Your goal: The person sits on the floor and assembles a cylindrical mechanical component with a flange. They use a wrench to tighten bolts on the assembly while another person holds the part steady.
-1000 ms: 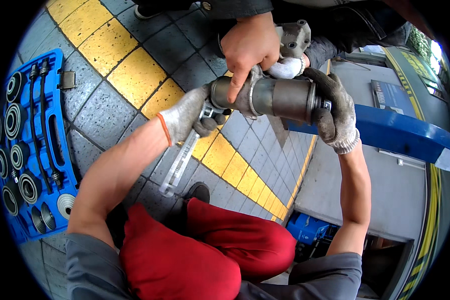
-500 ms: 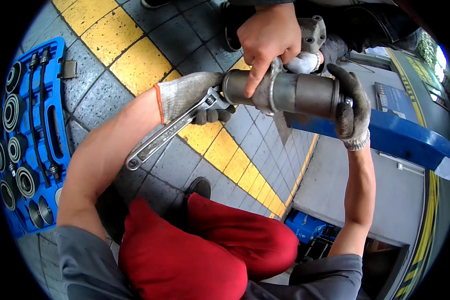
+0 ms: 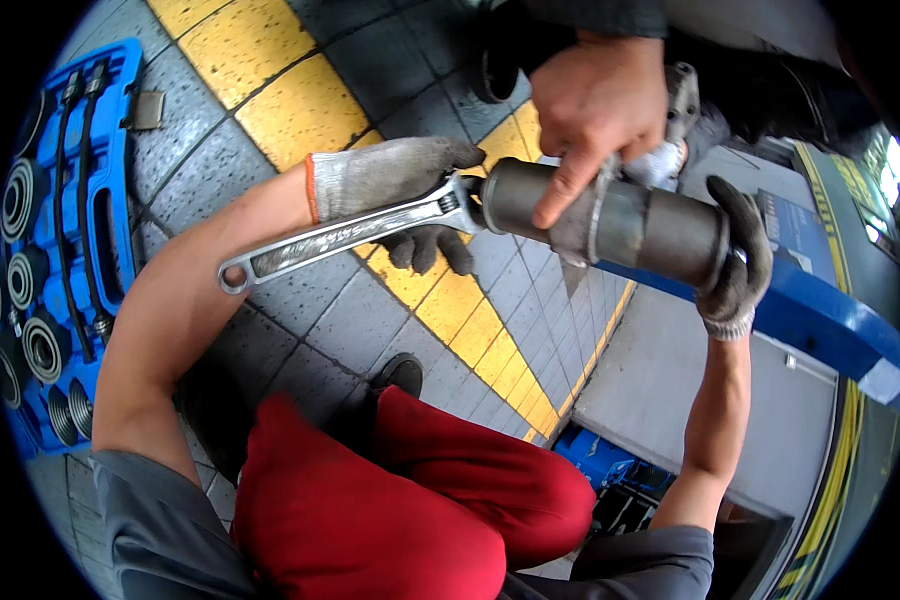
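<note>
My left hand (image 3: 400, 195), in a grey knit glove, is closed around the head end of an adjustable wrench (image 3: 345, 235), its jaw set on the near end of a grey steel cylinder (image 3: 610, 220) held level above the paving. My right hand (image 3: 735, 265), gloved too, is clamped over the cylinder's far end. Another person's bare hand (image 3: 595, 105) presses down on its middle. A blue tool case (image 3: 110, 200) lies open at my left
</note>
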A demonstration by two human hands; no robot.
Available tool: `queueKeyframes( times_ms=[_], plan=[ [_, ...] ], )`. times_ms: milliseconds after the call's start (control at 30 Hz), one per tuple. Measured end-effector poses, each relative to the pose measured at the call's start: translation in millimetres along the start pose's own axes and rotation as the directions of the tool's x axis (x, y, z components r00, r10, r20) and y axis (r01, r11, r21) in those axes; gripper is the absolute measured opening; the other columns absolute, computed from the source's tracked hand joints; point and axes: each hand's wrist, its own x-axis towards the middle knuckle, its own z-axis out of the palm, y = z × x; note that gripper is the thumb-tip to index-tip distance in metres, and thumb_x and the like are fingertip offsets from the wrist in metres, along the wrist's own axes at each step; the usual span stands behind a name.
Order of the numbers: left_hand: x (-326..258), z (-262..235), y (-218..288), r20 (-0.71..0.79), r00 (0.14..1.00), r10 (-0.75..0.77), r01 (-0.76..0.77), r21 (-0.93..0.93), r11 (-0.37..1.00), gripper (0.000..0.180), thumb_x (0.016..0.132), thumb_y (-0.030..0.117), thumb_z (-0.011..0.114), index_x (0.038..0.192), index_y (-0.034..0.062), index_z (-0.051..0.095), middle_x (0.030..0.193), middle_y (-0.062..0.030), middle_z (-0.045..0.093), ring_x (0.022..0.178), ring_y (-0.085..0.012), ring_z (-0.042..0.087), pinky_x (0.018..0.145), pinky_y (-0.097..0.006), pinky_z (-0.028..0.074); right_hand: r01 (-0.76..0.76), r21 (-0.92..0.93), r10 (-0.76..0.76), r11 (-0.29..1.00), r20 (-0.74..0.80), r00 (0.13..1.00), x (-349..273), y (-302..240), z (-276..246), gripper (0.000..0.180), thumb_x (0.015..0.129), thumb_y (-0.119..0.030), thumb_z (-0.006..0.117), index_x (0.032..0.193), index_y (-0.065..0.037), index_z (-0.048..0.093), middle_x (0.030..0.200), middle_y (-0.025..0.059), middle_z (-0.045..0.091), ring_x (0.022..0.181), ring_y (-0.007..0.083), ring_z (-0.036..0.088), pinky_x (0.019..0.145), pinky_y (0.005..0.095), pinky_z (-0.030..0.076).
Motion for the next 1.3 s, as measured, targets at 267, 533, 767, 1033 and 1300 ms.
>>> queueKeyframes(
  times_ms=[267,533,767,1033,1300],
  plan=[
    [-15,-5,13,-0.042,0.995,0.087,-0.061,0.424,0.904,0.058,0.109,0.047,0.035,0.100,-0.0038,0.061,0.083,-0.0245,0.069,0.043,-0.0095,0.055,0.030,-0.019,0.039,-0.135,-0.036,0.133,0.990,-0.058,0.989,-19,3,-1,0.070,0.102,-0.048,0.036,0.127,0.011,0.065,0.127,0.0266,0.070,0.124,0.0381,0.064,0.115,0.0453,0.040],
    [-3,2,-6,-0.024,0.978,0.209,-0.203,0.146,0.968,0.050,0.110,0.040,0.037,0.110,-0.0049,0.060,0.081,-0.0137,0.069,0.050,-0.0102,0.058,0.040,-0.021,0.047,-0.139,-0.094,0.130,0.986,-0.093,0.987,-28,7,6,0.074,0.102,-0.054,0.037,0.127,0.010,0.066,0.126,0.0266,0.070,0.122,0.0385,0.065,0.108,0.0466,0.046],
    [23,1,-17,0.032,0.999,-0.013,0.020,-0.227,0.974,0.061,0.106,0.064,0.037,0.098,0.0080,0.061,0.065,-0.0078,0.061,0.039,-0.0092,0.050,0.029,-0.022,0.040,-0.229,-0.004,0.229,0.973,-0.007,0.973,-3,-23,2,0.081,0.103,-0.060,0.038,0.128,0.011,0.064,0.126,0.0254,0.069,0.122,0.0360,0.064,0.106,0.0435,0.048],
    [16,43,-42,-0.486,0.856,0.179,-0.272,-0.128,0.954,0.068,0.100,0.074,0.041,0.087,0.0098,0.062,0.058,0.0015,0.048,0.040,-0.0084,0.039,0.036,-0.028,0.030,-0.433,-0.108,0.446,0.895,0.174,0.878,5,-82,-1,0.051,0.103,-0.026,0.047,0.143,0.005,0.054,0.139,0.0247,0.060,0.126,0.0362,0.061,0.110,0.0437,0.045],
    [40,42,-72,-0.471,0.793,0.385,-0.493,-0.126,0.861,0.069,0.100,0.076,0.039,0.097,0.0102,0.062,0.061,0.0030,0.048,0.042,-0.0053,0.041,0.036,-0.025,0.029,-0.544,-0.164,0.565,0.823,0.332,0.755,23,-119,-27,0.056,0.083,0.009,0.059,0.138,0.001,0.054,0.121,0.0267,0.064,0.107,0.0464,0.064,0.092,0.0464,0.054]
  ],
)
